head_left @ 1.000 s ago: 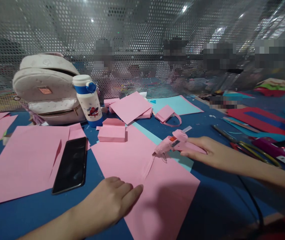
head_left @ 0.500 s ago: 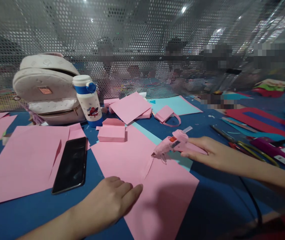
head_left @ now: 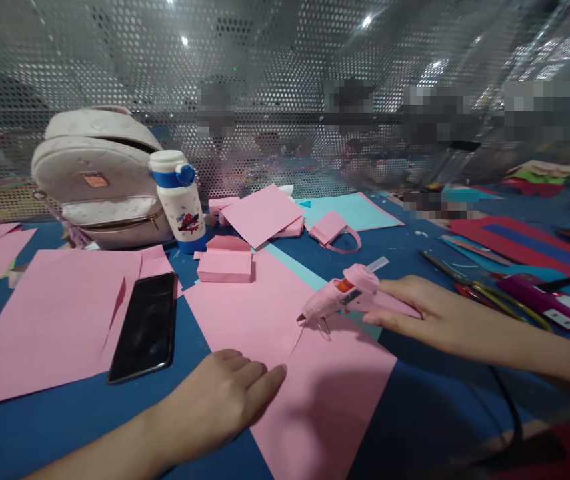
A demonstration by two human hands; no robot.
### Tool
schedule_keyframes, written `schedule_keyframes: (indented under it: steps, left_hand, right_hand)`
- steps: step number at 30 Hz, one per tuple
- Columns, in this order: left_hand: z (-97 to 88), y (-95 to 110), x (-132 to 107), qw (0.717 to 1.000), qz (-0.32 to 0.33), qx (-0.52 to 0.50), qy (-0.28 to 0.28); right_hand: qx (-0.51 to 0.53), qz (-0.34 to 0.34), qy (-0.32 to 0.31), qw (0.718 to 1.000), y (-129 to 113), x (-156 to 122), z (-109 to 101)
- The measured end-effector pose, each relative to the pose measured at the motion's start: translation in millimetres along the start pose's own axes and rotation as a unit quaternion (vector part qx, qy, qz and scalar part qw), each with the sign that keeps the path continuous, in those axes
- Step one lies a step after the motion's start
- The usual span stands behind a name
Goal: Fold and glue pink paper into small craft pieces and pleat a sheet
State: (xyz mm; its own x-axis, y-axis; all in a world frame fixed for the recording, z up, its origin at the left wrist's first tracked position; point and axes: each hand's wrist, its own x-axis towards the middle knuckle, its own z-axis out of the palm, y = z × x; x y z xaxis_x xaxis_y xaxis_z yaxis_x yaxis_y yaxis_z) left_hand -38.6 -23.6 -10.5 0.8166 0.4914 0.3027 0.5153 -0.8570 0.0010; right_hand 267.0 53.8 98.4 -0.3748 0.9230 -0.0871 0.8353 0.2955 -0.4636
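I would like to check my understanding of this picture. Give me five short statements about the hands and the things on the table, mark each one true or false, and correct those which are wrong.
1. The right hand holds a pink glue gun. True.
2. The left hand lies on the black phone. False: the left hand is at the left edge of the large pink sheet, apart from the black phone.
3. The bottle stands beside the pale backpack. True.
4. The bottle is lying on its side. False: the bottle stands upright.
5. The nozzle of the glue gun points down toward the large pink sheet. True.
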Motion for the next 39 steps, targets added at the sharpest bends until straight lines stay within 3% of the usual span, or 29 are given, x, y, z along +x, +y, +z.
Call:
schedule_keyframes:
  steps: [5,18,26,39]
  left_hand:
    - [0.6,-0.4,0.1,1.0,0.0,0.004,0.002]
    - [2.7,0.6,0.3,0.999,0.013,0.037,0.002]
    - [3.0,0.1,-0.2,0.999,0.015,0.046,-0.001]
    - [2.7,0.5,-0.9,0.999,0.012,0.038,-0.006]
  right_hand:
    - [-0.061,0.007,-0.029,0.998,-8.0,-6.7,-0.9]
    - [-0.053,-0.036,-0.04,0.997,-16.3,-14.7,2.7]
    - [-0.058,-0.021,-0.064,0.996,-21.2,-16.4,2.2]
    - [-0.061,-0.023,-0.047,0.997,-10.6,-6.4,-0.9]
